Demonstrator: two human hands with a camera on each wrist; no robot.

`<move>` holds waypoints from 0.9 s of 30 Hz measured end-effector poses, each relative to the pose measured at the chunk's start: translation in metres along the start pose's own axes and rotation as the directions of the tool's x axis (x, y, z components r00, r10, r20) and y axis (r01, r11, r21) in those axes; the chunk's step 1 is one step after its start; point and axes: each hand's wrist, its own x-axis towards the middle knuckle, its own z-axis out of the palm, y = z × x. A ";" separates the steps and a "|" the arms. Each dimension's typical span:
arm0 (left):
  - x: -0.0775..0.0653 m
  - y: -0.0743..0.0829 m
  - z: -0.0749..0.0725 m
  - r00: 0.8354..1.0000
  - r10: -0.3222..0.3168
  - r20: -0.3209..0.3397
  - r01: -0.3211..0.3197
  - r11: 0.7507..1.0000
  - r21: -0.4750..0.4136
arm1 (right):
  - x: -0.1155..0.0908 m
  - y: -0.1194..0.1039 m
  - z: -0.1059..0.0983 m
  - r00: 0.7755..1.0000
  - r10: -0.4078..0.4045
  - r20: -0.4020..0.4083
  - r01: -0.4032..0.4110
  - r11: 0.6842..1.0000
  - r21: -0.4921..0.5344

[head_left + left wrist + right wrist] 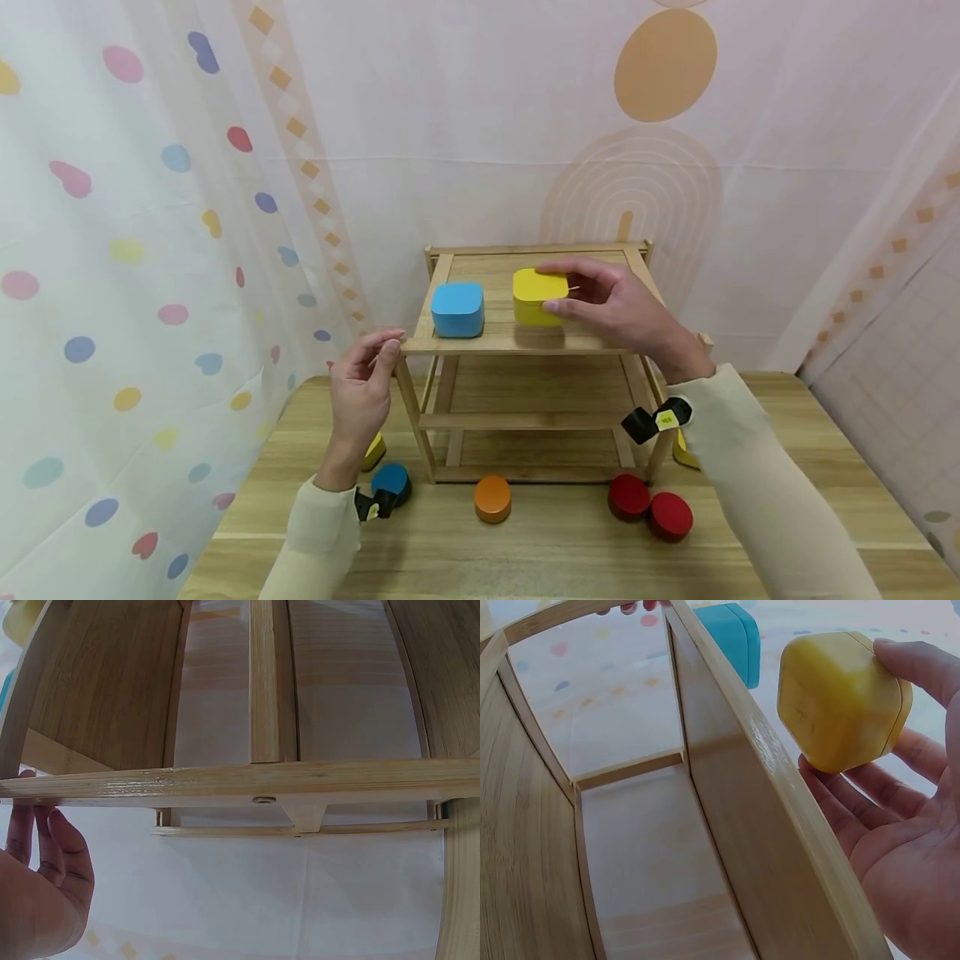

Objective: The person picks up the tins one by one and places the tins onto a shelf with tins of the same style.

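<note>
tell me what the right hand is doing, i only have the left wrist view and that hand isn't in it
Observer: The right hand holds a yellow box between its thumb and fingers.
Operator: is it sitting on the rack or lifted
Observer: Lifted; the right wrist view shows the box's underside, with a gap between it and the top shelf.
Operator: there's a sliver of blue at my left edge, what is it
Observer: That should be the blue box; the head view shows it standing on the top shelf, to the left of the yellow one.
</note>
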 end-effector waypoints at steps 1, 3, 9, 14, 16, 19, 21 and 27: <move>0.000 0.000 0.000 1.000 -0.002 0.000 0.002 1.000 -0.001 | 0.001 0.000 0.001 1.000 0.001 0.003 -0.001 1.000 0.004; 0.000 0.001 -0.001 1.000 -0.007 -0.002 0.007 1.000 0.003 | 0.003 0.000 0.004 1.000 0.005 0.008 -0.005 1.000 0.005; -0.002 0.003 -0.001 1.000 -0.012 -0.005 0.012 1.000 0.015 | 0.007 0.000 0.011 1.000 0.008 0.022 -0.008 1.000 -0.005; -0.001 0.003 -0.001 1.000 -0.008 -0.005 0.009 1.000 0.017 | 0.010 0.000 0.015 0.999 0.032 0.037 -0.031 0.999 -0.027; -0.001 0.003 -0.002 1.000 -0.010 -0.004 0.010 1.000 0.016 | 0.012 0.001 0.017 0.999 0.033 0.043 -0.033 0.999 -0.021; -0.001 0.004 -0.001 1.000 -0.012 -0.003 0.012 1.000 0.016 | 0.014 0.003 0.019 0.998 0.037 0.047 -0.037 0.999 -0.007; -0.001 0.004 -0.001 1.000 -0.012 -0.003 0.012 1.000 0.012 | 0.014 0.004 0.020 0.998 0.043 0.048 -0.043 0.999 -0.004; -0.002 0.003 -0.001 1.000 -0.008 -0.001 0.008 1.000 0.004 | 0.014 0.006 0.022 0.998 0.044 0.051 -0.044 0.999 -0.012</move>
